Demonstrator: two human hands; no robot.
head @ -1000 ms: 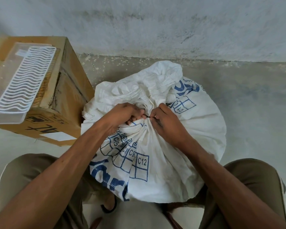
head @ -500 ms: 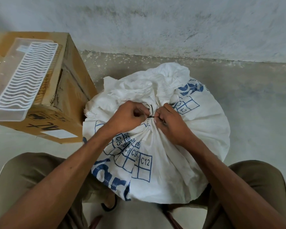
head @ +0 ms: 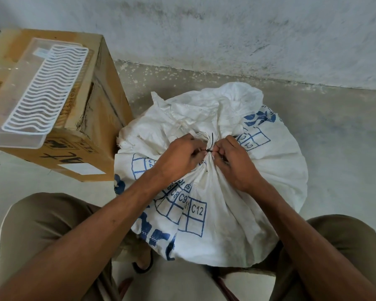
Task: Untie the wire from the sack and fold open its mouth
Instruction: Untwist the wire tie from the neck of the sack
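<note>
A full white woven sack [head: 258, 192] with blue print stands on the floor between my knees. Its neck is gathered and bound by a thin black wire [head: 211, 144], one end sticking up. My left hand [head: 178, 157] pinches the wire from the left at the knot. My right hand [head: 232, 161] pinches it from the right, fingertips almost touching the left hand's. The loose crumpled mouth of the sack [head: 204, 109] lies behind the tie.
A cardboard box [head: 91, 127] stands at the left, close to the sack, with a clear plastic tray [head: 15, 101] and a white wavy rack [head: 48, 90] on top. A grey wall [head: 226, 35] rises behind. Bare concrete floor [head: 334, 137] lies to the right.
Both hands stay at the knot, working the wire. A wire end that was hidden one second ago now sticks up between the hands. The view has shifted slightly.
</note>
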